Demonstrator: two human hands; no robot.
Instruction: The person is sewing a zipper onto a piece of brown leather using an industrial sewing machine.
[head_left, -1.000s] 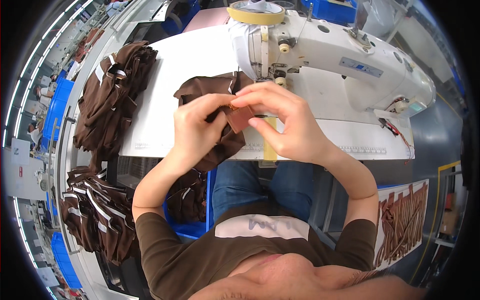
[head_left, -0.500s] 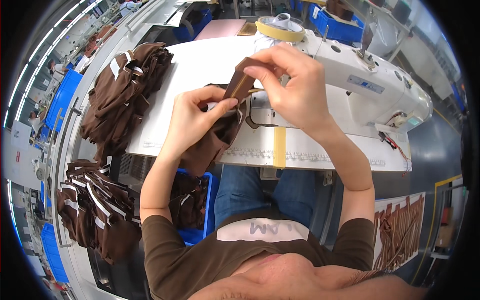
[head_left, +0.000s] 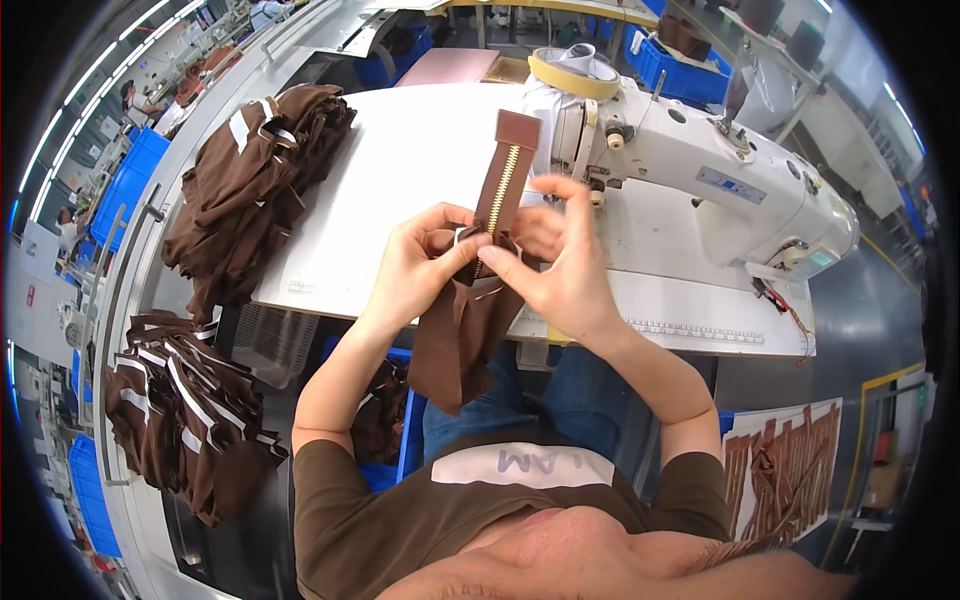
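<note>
Here I am at my remote post, and through the head view it's all happening over the front edge of the long white tabletop. The zip with gold-coloured teeth on dark brown tape stands up between the hands, capped by a reddish-brown square end tab. Below it hangs the soft, dark brown cloth piece, out over the table edge. The left hand is clamped on it, thumb against forefinger where zip meets cloth. The right hand lays its thumb there too, its fingers blurred and spread behind; whether they close on anything, I can't tell. I'd call this handling and straightening, clear of the white sewing machine just beyond. As I judge it, the next move calls for a firm left pinch and teeth free of folds.
</note>
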